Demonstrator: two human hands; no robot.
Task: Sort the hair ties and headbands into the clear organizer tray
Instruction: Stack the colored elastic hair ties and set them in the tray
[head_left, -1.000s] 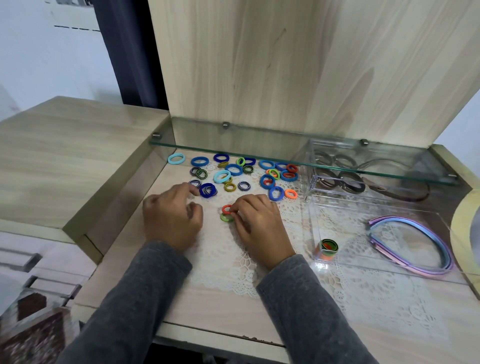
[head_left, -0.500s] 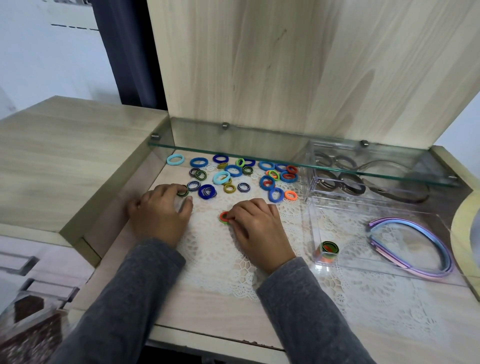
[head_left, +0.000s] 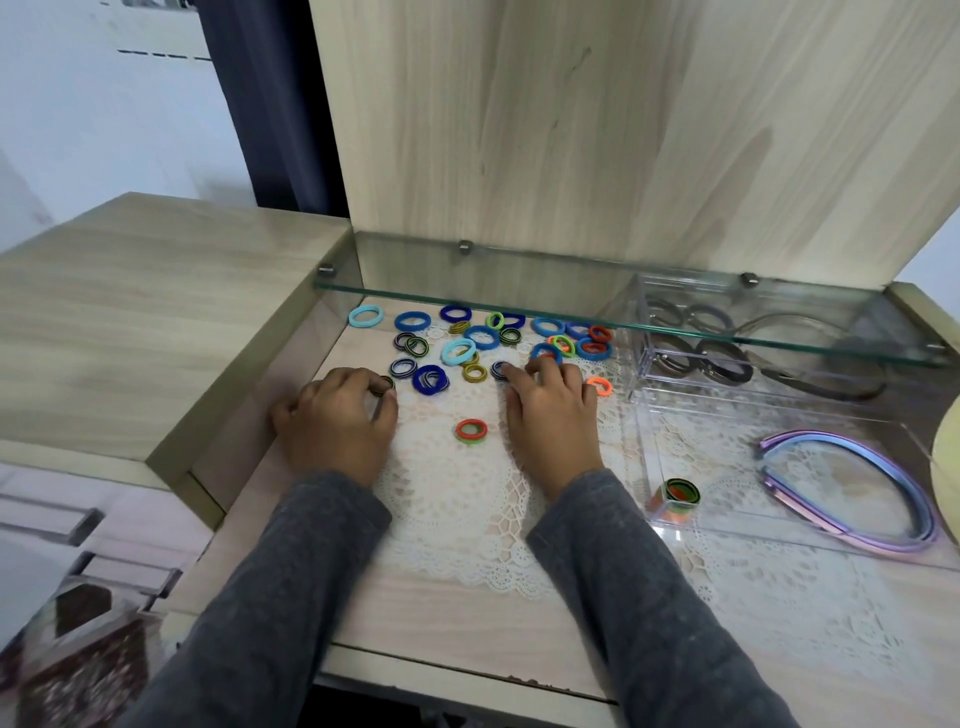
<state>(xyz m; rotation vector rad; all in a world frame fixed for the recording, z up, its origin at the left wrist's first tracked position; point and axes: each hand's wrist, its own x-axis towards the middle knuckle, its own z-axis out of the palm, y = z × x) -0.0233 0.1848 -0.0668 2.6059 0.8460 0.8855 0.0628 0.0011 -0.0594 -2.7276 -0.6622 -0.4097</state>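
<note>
Dark hair tie (head_left: 386, 385) in left hand (head_left: 337, 422)

Lace doily (head_left: 457, 525) covers wooden desk (head_left: 415, 613) beneath glass shelf (head_left: 415, 275).

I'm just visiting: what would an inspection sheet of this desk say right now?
Surface: wooden desk with a lace mat.
Job's things: loose hair ties under the glass shelf; red-and-green pair apart; clear tray holds pastel headbands, a few ties, dark bands.
Clutter: nothing seen.
Hands: left hand pinches a dark striped tie; right hand rests fingertips on loose ties.
Cables: nothing seen.
Surroundings: wood panel, dark curtain.
</note>
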